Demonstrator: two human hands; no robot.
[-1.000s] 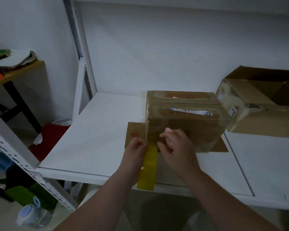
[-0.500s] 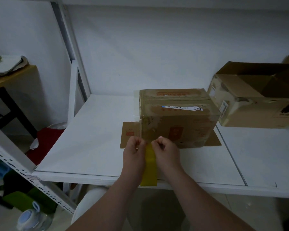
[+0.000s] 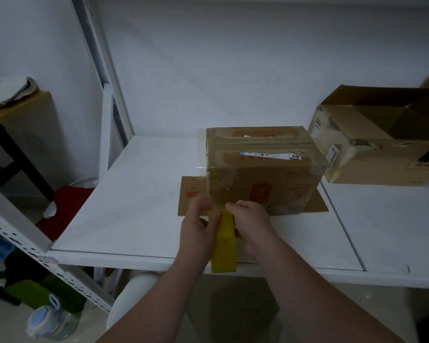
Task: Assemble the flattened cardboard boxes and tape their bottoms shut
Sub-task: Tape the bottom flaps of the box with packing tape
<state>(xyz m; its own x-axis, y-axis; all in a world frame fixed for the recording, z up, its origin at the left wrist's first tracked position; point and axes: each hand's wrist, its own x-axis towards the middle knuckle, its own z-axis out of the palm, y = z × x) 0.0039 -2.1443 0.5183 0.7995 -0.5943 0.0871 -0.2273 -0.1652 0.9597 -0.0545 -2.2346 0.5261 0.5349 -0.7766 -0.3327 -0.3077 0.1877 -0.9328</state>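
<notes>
Two hands — left hand (image 3: 198, 227), right hand (image 3: 252, 222) — apparently pinch yellow tape (image 3: 224, 248) at the scuffed, glossy-taped brown box (image 3: 265, 177).

white shelf (image 3: 139, 194) | taped box (image 3: 263, 174) | open box (image 3: 372, 154)

Brought the right hand (image 3: 253, 224) down off the front face of the cardboard box (image 3: 263, 174), spread fingers curled into a pinch on the yellow tape roll (image 3: 224, 246) at the box's lower edge, just beside the left hand (image 3: 198, 229). Since then, drawn the two hands slightly apart, left fingertips now blurred and a little higher at the box's lower left corner, with more yellow showing between them.
</notes>
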